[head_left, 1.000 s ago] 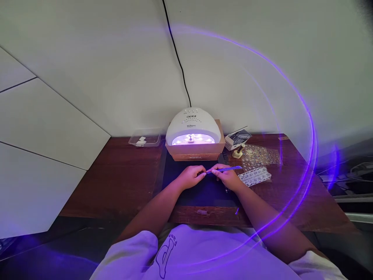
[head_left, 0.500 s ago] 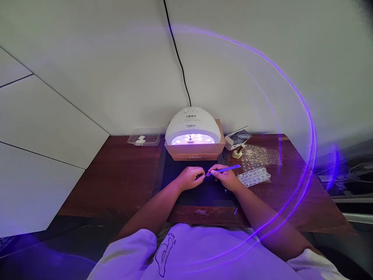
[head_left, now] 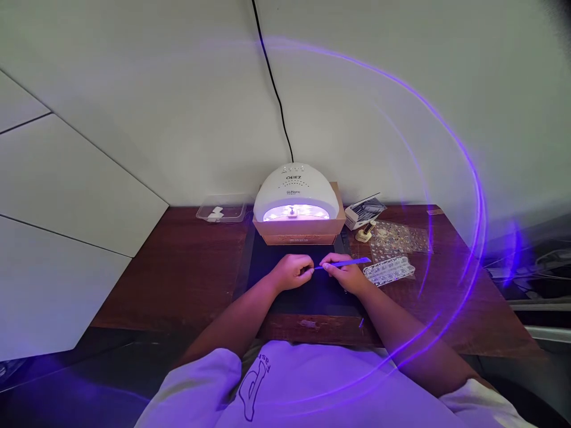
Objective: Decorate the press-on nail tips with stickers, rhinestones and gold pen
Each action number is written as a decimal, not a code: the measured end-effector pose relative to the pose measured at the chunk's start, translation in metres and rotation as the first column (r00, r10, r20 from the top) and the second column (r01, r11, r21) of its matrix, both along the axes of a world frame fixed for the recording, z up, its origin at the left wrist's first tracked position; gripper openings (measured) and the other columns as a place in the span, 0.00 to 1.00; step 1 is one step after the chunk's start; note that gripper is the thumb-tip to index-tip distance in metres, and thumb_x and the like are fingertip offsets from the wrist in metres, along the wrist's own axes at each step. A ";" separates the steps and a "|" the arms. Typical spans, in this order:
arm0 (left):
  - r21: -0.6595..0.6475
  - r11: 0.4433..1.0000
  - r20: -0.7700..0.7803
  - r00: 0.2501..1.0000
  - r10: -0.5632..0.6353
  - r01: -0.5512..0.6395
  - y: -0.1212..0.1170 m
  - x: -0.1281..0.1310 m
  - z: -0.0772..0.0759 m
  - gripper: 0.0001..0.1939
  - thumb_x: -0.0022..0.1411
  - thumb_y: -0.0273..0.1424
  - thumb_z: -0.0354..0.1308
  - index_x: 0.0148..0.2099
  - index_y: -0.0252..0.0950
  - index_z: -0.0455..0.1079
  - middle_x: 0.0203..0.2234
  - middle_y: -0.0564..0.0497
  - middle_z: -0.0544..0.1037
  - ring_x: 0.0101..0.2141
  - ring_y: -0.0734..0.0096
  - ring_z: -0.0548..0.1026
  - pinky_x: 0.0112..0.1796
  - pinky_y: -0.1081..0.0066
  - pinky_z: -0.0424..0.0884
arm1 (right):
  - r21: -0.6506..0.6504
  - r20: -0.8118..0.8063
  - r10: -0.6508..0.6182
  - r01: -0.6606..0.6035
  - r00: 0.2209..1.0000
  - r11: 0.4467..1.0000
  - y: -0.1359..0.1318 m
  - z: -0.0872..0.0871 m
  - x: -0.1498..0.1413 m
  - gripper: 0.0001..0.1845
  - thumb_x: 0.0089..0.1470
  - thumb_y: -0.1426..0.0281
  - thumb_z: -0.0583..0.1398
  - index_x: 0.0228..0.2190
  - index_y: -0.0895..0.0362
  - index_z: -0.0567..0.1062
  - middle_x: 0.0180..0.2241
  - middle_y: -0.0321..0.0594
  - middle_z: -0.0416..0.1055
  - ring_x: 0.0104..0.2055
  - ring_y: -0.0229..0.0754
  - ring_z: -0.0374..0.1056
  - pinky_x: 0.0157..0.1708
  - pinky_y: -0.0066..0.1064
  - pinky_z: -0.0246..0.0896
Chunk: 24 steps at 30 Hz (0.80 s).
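The right hand (head_left: 342,273) has thumb and fingers clamped on a thin flat stick (head_left: 355,261), in front of the lamp (head_left: 294,191); its tip is near the left hand (head_left: 291,271), whose fingers are curled together, their grip on anything untellable. The lamp's cardboard box (head_left: 298,232) stands just beyond both. Right of the lamp lie a carton (head_left: 364,211), bottle (head_left: 363,236), speckled sheet (head_left: 399,238) and clear case (head_left: 389,271); left, a clear tray (head_left: 234,215).

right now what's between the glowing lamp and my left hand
The front of the brown box, then some dark mat before your left hand, as the head view shows.
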<state>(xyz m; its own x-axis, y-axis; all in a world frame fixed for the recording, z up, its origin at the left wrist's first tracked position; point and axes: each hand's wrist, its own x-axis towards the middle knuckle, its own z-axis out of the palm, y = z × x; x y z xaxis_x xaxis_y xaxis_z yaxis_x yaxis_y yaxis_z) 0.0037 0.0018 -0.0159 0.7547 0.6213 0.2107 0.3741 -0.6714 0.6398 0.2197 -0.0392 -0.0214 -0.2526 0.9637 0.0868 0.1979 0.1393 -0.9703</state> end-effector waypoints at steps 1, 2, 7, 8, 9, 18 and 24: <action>0.006 1.000 0.000 1.000 0.001 -0.001 0.000 0.000 0.000 0.07 0.64 0.30 0.53 0.34 0.35 0.70 0.25 0.53 0.73 0.26 0.76 0.68 0.31 0.75 0.63 | 0.009 0.005 0.000 0.000 1.000 1.000 0.000 0.000 0.000 0.14 0.55 0.59 0.60 0.28 0.56 0.78 0.21 0.34 0.68 0.24 0.37 0.61 0.28 0.30 0.57; 0.011 1.000 0.001 1.000 0.003 -0.003 0.000 0.000 0.000 0.07 0.64 0.30 0.53 0.34 0.35 0.70 0.25 0.53 0.73 0.25 0.76 0.68 0.30 0.75 0.63 | 0.018 0.011 0.000 0.000 1.000 1.000 -0.001 0.001 -0.001 0.13 0.55 0.59 0.60 0.28 0.55 0.77 0.21 0.34 0.69 0.25 0.37 0.61 0.29 0.31 0.57; 0.026 1.000 0.008 1.000 -0.006 0.006 0.001 0.000 -0.001 0.08 0.65 0.31 0.52 0.34 0.36 0.70 0.25 0.53 0.74 0.26 0.75 0.69 0.30 0.75 0.63 | 0.041 0.030 0.000 -0.001 1.000 0.999 -0.001 0.001 -0.001 0.13 0.56 0.60 0.60 0.29 0.55 0.77 0.22 0.35 0.70 0.26 0.38 0.63 0.32 0.32 0.59; 0.027 1.000 0.009 1.000 -0.011 0.011 0.001 0.000 -0.001 0.08 0.65 0.31 0.53 0.34 0.36 0.70 0.25 0.52 0.74 0.26 0.75 0.69 0.30 0.75 0.63 | 0.044 0.033 0.002 -0.003 0.999 0.999 -0.001 0.001 -0.001 0.13 0.56 0.60 0.59 0.29 0.55 0.77 0.22 0.35 0.70 0.26 0.38 0.63 0.32 0.32 0.60; 0.027 0.999 0.010 1.000 -0.017 0.017 0.001 -0.001 -0.001 0.08 0.65 0.31 0.52 0.34 0.36 0.70 0.26 0.52 0.74 0.26 0.75 0.70 0.31 0.75 0.64 | 0.046 0.036 0.003 -0.005 0.999 0.999 -0.001 0.001 -0.001 0.13 0.56 0.60 0.59 0.29 0.55 0.77 0.22 0.35 0.70 0.26 0.38 0.63 0.32 0.32 0.60; 0.034 0.999 0.003 1.000 -0.026 0.026 0.002 -0.001 -0.002 0.09 0.66 0.31 0.52 0.35 0.35 0.71 0.27 0.51 0.76 0.28 0.74 0.72 0.32 0.75 0.65 | 0.057 0.044 0.022 -0.024 0.999 0.998 -0.001 0.000 -0.001 0.14 0.58 0.60 0.58 0.30 0.56 0.78 0.23 0.35 0.71 0.26 0.38 0.64 0.31 0.31 0.60; 0.018 1.000 -0.044 0.999 -0.021 0.022 0.004 -0.001 -0.003 0.09 0.66 0.32 0.53 0.36 0.36 0.72 0.28 0.51 0.77 0.29 0.74 0.74 0.33 0.75 0.66 | 0.074 0.045 0.027 -0.031 0.999 0.997 -0.002 0.000 -0.002 0.15 0.58 0.59 0.58 0.28 0.56 0.77 0.25 0.37 0.73 0.29 0.39 0.66 0.33 0.32 0.62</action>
